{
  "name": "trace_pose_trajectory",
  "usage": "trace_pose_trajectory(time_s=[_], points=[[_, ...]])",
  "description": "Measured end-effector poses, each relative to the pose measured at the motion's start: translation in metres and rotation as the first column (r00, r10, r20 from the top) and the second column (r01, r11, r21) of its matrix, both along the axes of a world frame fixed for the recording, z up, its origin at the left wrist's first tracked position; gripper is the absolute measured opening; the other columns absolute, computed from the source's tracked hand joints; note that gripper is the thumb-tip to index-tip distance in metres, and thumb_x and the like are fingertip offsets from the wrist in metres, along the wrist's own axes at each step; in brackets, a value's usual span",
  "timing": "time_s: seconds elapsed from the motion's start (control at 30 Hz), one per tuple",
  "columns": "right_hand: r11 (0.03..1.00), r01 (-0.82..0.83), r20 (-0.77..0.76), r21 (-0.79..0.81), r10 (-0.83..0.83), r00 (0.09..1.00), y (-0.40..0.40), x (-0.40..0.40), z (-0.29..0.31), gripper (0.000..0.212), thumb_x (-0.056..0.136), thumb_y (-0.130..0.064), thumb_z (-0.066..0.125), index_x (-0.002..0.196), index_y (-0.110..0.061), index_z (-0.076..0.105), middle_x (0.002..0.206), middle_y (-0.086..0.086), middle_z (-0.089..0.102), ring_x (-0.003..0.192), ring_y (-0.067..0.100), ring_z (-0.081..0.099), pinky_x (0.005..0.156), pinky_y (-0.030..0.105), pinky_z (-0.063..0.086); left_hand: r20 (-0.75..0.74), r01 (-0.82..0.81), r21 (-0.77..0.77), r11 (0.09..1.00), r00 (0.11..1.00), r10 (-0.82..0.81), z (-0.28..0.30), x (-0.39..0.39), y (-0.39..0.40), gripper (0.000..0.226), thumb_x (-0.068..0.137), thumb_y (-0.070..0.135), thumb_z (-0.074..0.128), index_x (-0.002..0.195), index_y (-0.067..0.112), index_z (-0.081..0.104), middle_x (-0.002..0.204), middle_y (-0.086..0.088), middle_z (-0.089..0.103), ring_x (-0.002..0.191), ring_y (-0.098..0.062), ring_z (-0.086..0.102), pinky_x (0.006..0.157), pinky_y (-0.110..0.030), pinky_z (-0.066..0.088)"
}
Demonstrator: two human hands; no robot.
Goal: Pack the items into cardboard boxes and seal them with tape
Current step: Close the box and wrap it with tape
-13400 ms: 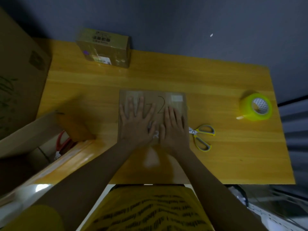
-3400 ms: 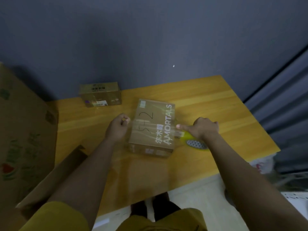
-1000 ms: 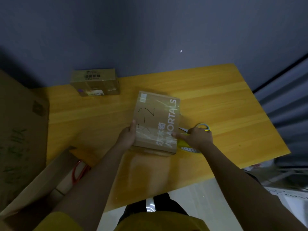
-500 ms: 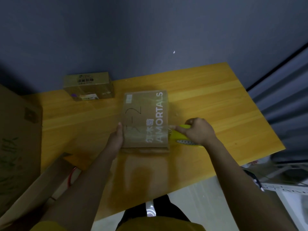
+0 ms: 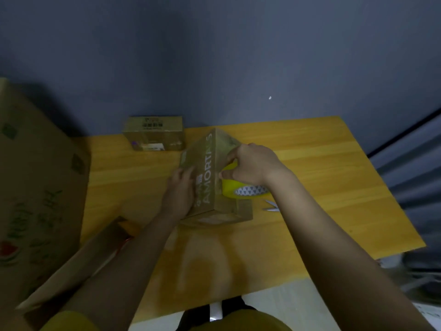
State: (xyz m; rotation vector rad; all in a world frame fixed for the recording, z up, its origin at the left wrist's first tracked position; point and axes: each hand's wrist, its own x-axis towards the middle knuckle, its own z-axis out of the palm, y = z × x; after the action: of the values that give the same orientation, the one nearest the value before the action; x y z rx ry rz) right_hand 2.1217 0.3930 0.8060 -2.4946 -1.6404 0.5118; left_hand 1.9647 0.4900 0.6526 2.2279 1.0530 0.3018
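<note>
Fingers of right hand [image 5: 253, 164] curl round tape roll [image 5: 241, 188] against tipped cardboard box [image 5: 210, 177], mid-bench near back edge; left hand [image 5: 180, 189] lies flat, steadying. Keep tape taut, press down along seam.

Head view: cardboard box [image 5: 210, 177] marked "AMORT…", tilted up on wooden table [image 5: 322, 177]. L hand [image 5: 179, 189] flat on its top face; R hand [image 5: 250, 163] grips yellow tape roll [image 5: 235, 187] against box's right side. Scissor tips [image 5: 270, 206] beside R forearm. Smaller box [image 5: 155, 133] at wall.
</note>
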Motion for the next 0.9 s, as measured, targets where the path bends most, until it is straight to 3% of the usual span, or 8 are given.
trace_pose_trajectory(time_s=[0.13, 0.23, 0.33, 0.47, 0.57, 0.63, 0.77, 0.9], points=[[0.998, -0.053, 0.052, -0.017, 0.054, 0.997, 0.013, -0.017, 0.005, 0.032, 0.085, -0.052, 0.060, 0.111, -0.034, 0.068, 0.119, 0.004, 0.064, 0.115, 0.025, 0.055, 0.074, 0.026, 0.035, 0.385, 0.301, -0.329, 0.895, 0.908, -0.164, 0.039, 0.002, -0.006, 0.051, 0.092, 0.064, 0.030, 0.139, 0.047, 0.039, 0.154, 0.016, 0.023, 0.141, -0.001, 0.019, 0.112, -0.023, 0.018], [0.999, -0.041, 0.015, 0.018, 0.041, 0.999, 0.015, -0.024, 0.011, 0.014, 0.089, -0.031, 0.055, 0.095, -0.025, 0.066, 0.111, 0.010, 0.066, 0.106, 0.029, 0.058, 0.069, 0.026, 0.035, 0.173, 0.427, -0.453, 0.783, 0.903, -0.392, 0.050, -0.010, 0.004, 0.075, 0.069, 0.082, 0.048, 0.137, 0.060, 0.023, 0.147, 0.037, -0.010, 0.144, 0.000, 0.001, 0.111, -0.030, 0.019], [0.992, -0.055, -0.100, 0.115, 0.067, 0.993, 0.012, -0.021, 0.015, 0.005, 0.087, -0.022, 0.058, 0.084, -0.025, 0.061, 0.094, 0.004, 0.068, 0.095, 0.025, 0.062, 0.065, 0.026, 0.037, -0.054, 0.527, -0.223, 0.820, 0.833, -0.550, 0.055, -0.013, 0.010, 0.114, 0.060, 0.072, 0.072, 0.151, 0.042, 0.010, 0.148, 0.035, -0.023, 0.142, -0.002, 0.002, 0.109, -0.032, 0.029], [0.992, 0.082, -0.346, 0.099, -0.043, 0.937, -0.007, -0.001, 0.015, 0.041, 0.066, -0.064, 0.074, 0.089, -0.032, 0.063, 0.090, -0.019, 0.064, 0.087, 0.003, 0.058, 0.070, 0.021, 0.044, -0.009, 0.480, -0.191, 0.856, 0.872, -0.490, 0.051, -0.024, 0.015, 0.118, 0.061, 0.061, 0.081, 0.150, 0.042, 0.006, 0.154, 0.028, -0.013, 0.144, -0.008, 0.015, 0.109, -0.037, 0.035], [0.969, 0.180, -0.654, 0.167, -0.027, 0.756, -0.018, -0.008, -0.001, 0.035, 0.063, -0.055, 0.077, 0.083, -0.028, 0.066, 0.082, -0.016, 0.065, 0.081, 0.003, 0.060, 0.065, 0.014, 0.044, -0.021, 0.426, -0.227, 0.876, 0.897, -0.442, 0.048, -0.037, 0.021, 0.127, 0.058, 0.061, 0.082, 0.149, 0.044, -0.005, 0.159, 0.017, 0.009, 0.138, -0.012, 0.033, 0.105, -0.037, 0.041], [0.940, 0.234, -0.671, 0.250, -0.006, 0.741, -0.014, -0.019, -0.011, 0.028, 0.069, -0.044, 0.081, 0.074, -0.023, 0.064, 0.075, -0.009, 0.061, 0.071, 0.005, 0.058, 0.062, 0.021, 0.044, -0.060, 0.419, -0.180, 0.890, 0.898, -0.436, 0.049, -0.039, 0.028, 0.132, 0.052, 0.069, 0.079, 0.151, 0.040, -0.004, 0.158, 0.010, 0.019, 0.137, -0.016, 0.036, 0.105, -0.041, 0.041], [0.934, 0.204, -0.558, 0.294, -0.005, 0.830, 0.005, -0.030, -0.010, 0.041, 0.067, -0.054, 0.080, 0.071, -0.016, 0.066, 0.071, -0.004, 0.064, 0.068, 0.011, 0.063, 0.062, 0.031, 0.048, -0.010, 0.439, -0.068, 0.896, 0.898, -0.440, 0.050, -0.029, 0.030, 0.130, 0.046, 0.079, 0.072, 0.152, 0.036, 0.009, 0.161, 0.007, 0.004, 0.149, -0.021, 0.001, 0.119, -0.049, 0.017], [0.955, 0.179, -0.520, 0.236, -0.031, 0.853, 0.007, -0.015, -0.001, 0.038, 0.066, -0.060, 0.077, 0.069, -0.026, 0.063, 0.072, -0.012, 0.063, 0.070, 0.005, 0.062, 0.061, 0.024, 0.044, 0.319, 0.430, -0.260, 0.865, 0.883, -0.344, 0.038, -0.022, 0.015, 0.121, 0.052, 0.050, 0.091, 0.147, 0.043, 0.017, 0.150, 0.010, 0.034, 0.137, -0.011, 0.037, 0.107, -0.048, 0.040]])
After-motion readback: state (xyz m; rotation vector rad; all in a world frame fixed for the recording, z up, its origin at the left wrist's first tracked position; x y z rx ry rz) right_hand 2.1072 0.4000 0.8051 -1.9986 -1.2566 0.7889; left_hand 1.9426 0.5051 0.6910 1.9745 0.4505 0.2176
